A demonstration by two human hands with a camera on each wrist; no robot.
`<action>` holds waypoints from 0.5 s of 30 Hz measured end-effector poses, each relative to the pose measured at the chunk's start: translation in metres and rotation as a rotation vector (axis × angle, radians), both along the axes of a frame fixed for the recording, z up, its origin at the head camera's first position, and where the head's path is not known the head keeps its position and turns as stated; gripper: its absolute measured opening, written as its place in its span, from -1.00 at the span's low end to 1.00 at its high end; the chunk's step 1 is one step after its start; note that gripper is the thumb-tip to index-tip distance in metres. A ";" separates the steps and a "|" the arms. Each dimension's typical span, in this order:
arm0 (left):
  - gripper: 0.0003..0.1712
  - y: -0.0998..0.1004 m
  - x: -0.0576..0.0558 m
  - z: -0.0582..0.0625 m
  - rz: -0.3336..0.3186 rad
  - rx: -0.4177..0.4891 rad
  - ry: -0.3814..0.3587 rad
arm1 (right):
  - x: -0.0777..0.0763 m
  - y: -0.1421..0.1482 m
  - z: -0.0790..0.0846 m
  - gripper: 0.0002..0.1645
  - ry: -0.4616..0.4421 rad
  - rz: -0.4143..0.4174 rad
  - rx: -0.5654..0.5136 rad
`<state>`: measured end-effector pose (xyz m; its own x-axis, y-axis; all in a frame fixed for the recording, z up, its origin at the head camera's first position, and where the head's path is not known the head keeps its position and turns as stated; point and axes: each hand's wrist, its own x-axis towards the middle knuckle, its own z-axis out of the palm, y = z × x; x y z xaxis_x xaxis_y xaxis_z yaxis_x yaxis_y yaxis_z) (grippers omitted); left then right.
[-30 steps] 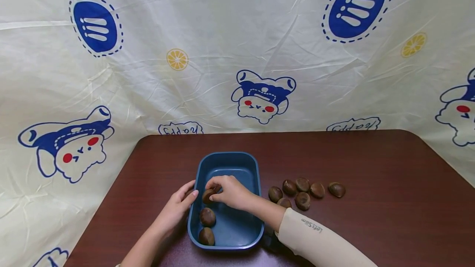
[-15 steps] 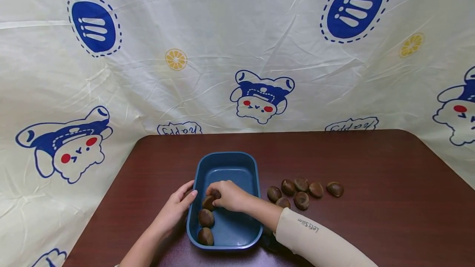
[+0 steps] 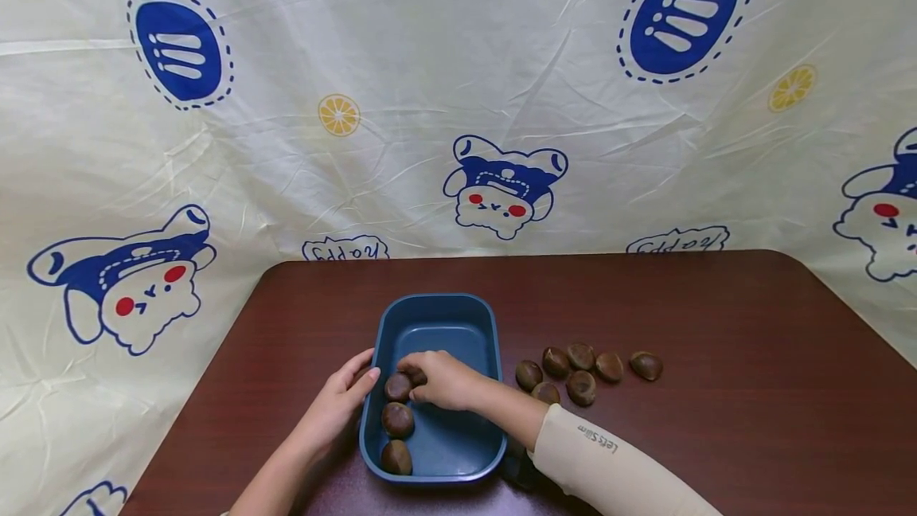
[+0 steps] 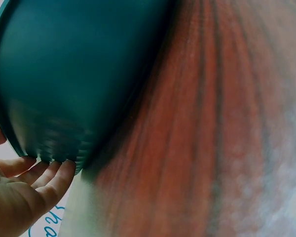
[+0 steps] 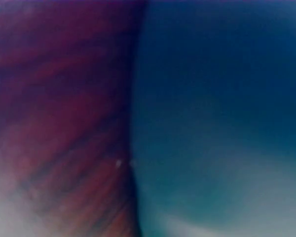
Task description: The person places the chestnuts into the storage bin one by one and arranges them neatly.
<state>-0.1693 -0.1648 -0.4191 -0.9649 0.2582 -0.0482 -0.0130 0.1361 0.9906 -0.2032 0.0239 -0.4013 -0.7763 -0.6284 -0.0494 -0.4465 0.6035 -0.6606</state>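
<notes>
A blue rectangular box (image 3: 458, 460) with rounded corners stands on the table. My left hand (image 3: 337, 396) holds its left side, thumb at the rim; in the left wrist view the fingertips (image 4: 64, 168) press its outer wall. Inside, three brown chestnuts lie in a column along the left wall: a near one (image 3: 396, 458), a middle one (image 3: 397, 420) and a far one (image 3: 397, 387). My right hand (image 3: 447, 381) reaches into the box and pinches another chestnut (image 3: 419, 377), mostly hidden by the fingers, beside the far one. The right wrist view is blurred, with only the box's side and tabletop showing.
Several loose chestnuts (image 3: 581, 388) lie right of the box, one of them (image 3: 646, 365) set apart farther right. The dark red-brown table (image 3: 716, 309) ends at a pale printed cloth (image 3: 401, 181) hanging behind. My right forearm's light sleeve (image 3: 609, 452) crosses the near right side.
The far chestnut in the left column has been let go by my right hand and sits against the wall. The right hand has shifted slightly nearer; the left hand stays on the box.
</notes>
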 end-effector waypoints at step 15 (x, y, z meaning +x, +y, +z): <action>-0.46 0.000 0.000 -0.002 -0.001 0.028 0.009 | 0.001 0.018 0.011 -0.50 -0.045 -0.002 -0.197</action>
<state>-0.1693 -0.1647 -0.4209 -0.9649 0.2607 -0.0322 -0.0039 0.1082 0.9941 -0.2018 0.0415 -0.3904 -0.7772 -0.6280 0.0400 -0.4131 0.4613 -0.7852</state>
